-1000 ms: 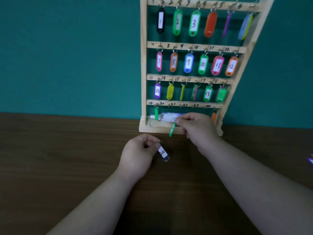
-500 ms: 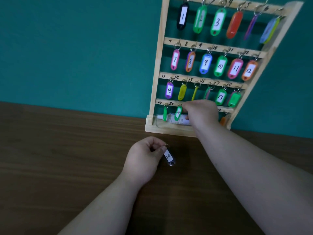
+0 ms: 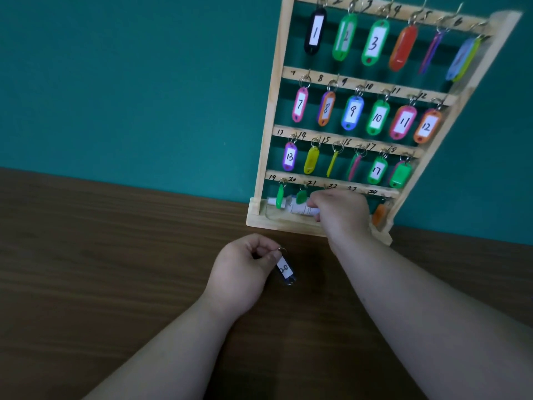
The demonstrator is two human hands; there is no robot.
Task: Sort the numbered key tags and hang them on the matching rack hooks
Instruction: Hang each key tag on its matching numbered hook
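My left hand (image 3: 242, 272) hung low over the wooden table (image 3: 115, 255), thumb and forefinger pinched on the metal ring (image 3: 281, 250) of the dark key tag marked 20 (image 3: 285, 272), which dangled just below my knuckles. I judged it a light thing, a stiff plastic shell with a paper label inside, free to swing and twist on its ring. The ring was the place to hold it, since that loop must go over the hook; the smooth body would likely slip between fingertips.

My right hand (image 3: 343, 212) was up at the bottom row of the wooden rack (image 3: 268, 140), fingers curled down near the white tube (image 3: 300, 208) lying in the base. Whether they gripped anything I could not tell.

A green tag (image 3: 301, 196) hung beside the written 20, so that hook looked taken to me, and might need clearing.
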